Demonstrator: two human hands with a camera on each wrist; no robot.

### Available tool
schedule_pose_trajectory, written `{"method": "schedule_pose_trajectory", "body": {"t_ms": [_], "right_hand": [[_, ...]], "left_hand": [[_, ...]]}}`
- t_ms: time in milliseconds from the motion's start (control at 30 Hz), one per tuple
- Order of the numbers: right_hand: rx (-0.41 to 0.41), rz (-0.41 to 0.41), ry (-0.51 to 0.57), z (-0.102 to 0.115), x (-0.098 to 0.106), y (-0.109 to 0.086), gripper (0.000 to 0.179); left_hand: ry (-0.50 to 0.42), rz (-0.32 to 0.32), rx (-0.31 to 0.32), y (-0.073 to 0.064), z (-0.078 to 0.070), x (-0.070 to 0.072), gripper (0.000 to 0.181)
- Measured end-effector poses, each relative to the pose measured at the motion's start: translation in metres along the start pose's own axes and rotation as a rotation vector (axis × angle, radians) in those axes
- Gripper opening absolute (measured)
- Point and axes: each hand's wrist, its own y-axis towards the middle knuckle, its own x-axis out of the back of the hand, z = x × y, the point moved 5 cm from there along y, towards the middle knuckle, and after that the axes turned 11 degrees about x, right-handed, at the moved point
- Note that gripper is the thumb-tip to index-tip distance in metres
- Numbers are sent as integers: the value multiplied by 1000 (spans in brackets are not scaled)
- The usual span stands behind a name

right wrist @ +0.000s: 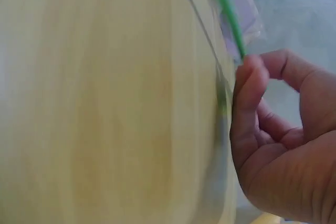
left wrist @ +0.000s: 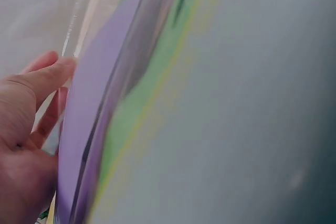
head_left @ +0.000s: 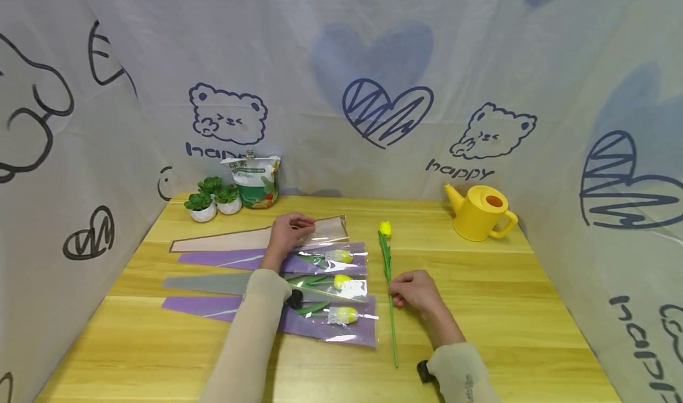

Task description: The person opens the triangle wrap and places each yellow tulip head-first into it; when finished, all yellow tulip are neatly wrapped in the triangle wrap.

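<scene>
My right hand (head_left: 418,293) pinches the thin green stem of a yellow artificial tulip (head_left: 385,231) between thumb and fingertips. The flower points to the far side, and the stem runs back towards me; the right wrist view shows the green stem (right wrist: 228,14) at the fingertips. My left hand (head_left: 288,234) lies over a pale pink flower sleeve (head_left: 224,240) with a clear front, its fingers extended across the clear part. Nearer to me lie a purple sleeve (head_left: 224,258), a grey sleeve (head_left: 208,282) and another purple sleeve (head_left: 368,332), each with a yellow tulip inside.
Small potted succulents (head_left: 203,215) and a green-and-white bag (head_left: 258,184) with a clip stand at the back left. A yellow watering can (head_left: 475,216) is at the back right of the wooden table (head_left: 512,326). Printed fabric walls (head_left: 320,172) enclose the back and sides.
</scene>
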Motion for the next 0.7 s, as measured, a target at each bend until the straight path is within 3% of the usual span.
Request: {"method": "schedule_pose_trajectory", "body": {"t_ms": [433,700], "right_hand": [[28,-54,32,11,25,4,18],[62,-111,77,17,36,8,25]], "left_hand": [[185,-13,-179,1,-11,-8,12],[160,4,-131,0,-7,-10,15]]}}
